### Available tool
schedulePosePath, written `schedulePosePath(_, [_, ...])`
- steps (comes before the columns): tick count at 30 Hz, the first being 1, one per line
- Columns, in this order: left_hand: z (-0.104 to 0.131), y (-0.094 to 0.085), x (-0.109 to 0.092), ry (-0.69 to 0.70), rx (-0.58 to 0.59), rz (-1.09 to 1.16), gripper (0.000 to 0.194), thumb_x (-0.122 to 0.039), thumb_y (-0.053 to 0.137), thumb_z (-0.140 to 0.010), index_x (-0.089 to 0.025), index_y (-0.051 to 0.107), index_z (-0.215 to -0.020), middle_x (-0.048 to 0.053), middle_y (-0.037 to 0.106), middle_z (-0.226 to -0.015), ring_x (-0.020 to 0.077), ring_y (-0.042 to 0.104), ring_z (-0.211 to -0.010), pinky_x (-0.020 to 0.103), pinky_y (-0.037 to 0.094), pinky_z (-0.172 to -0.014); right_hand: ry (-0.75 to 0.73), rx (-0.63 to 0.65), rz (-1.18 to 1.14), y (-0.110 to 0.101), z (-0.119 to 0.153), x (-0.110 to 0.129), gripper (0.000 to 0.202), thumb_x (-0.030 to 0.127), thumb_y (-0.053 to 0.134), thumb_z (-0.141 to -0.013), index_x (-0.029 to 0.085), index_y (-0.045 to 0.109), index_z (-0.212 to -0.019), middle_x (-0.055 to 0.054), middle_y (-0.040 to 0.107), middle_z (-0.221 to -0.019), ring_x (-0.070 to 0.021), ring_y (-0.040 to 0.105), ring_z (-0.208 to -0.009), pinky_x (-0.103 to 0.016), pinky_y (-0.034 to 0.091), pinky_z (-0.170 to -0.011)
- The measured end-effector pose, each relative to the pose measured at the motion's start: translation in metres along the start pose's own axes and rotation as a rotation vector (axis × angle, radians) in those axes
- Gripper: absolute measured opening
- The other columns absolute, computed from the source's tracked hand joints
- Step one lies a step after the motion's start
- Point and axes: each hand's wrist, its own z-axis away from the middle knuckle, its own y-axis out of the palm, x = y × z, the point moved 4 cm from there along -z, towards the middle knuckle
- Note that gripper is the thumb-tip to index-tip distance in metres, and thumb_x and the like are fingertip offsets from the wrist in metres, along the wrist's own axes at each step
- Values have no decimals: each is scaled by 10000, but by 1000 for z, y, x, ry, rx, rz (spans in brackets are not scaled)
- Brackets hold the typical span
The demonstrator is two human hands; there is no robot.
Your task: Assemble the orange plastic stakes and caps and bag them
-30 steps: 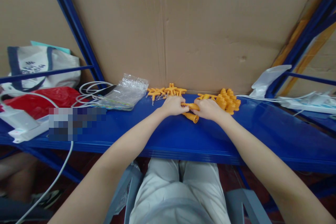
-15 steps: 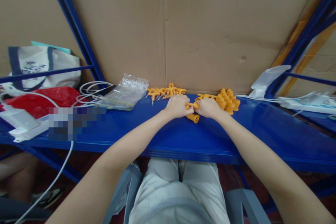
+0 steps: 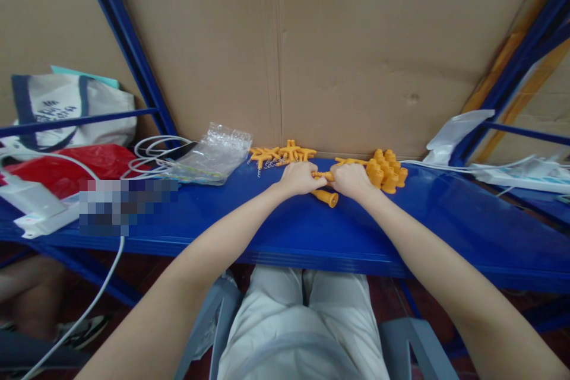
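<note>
My left hand [image 3: 297,179] and my right hand [image 3: 352,179] are close together over the blue shelf, both closed on a small yellow plastic corkscrew part [image 3: 323,176] that shows between them. Fingers cover most of it. Just below lies a yellow plastic tube [image 3: 328,198], its flared open end toward me. Behind my left hand are several yellow corkscrew handles [image 3: 291,151] with metal spirals. Beside my right hand several yellow tubes [image 3: 386,171] stand upright in a cluster. More yellow pieces [image 3: 350,161] lie behind that hand, partly hidden.
Clear plastic bags [image 3: 214,157] and white cables [image 3: 154,154] lie on the left, near a red bag [image 3: 98,166] and a white power strip [image 3: 42,214]. Cardboard [image 3: 347,59] walls the back of the blue shelf [image 3: 312,237]. Another person's leg [image 3: 38,303] shows lower left.
Both hands stay together around the yellow part, which has turned a little and now looks slimmer between the fingers. The rest lies as before.
</note>
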Motion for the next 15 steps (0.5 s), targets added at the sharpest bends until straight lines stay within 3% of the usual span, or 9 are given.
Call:
schedulePosePath(8, [-2, 5, 6, 16, -15, -36, 301, -445, 536, -802, -192, 698, -780, 61, 734, -811, 239, 670, -795, 307, 451, -649, -12, -17, 8, 3, -3, 4, 301, 237, 459, -945, 86, 686, -1073, -219, 749, -994, -313, 717, -987, -343, 491, -766])
schedulePosePath(15, [6, -2, -3, 267, -256, -211, 274, -380, 570, -825, -152, 712, -878, 117, 714, -926, 256, 638, -867, 347, 479, -742, -28, -67, -35, -7, 5, 0, 361, 347, 474, -950, 96, 692, -1092, -206, 744, -1023, -301, 696, -1005, -333, 457, -806])
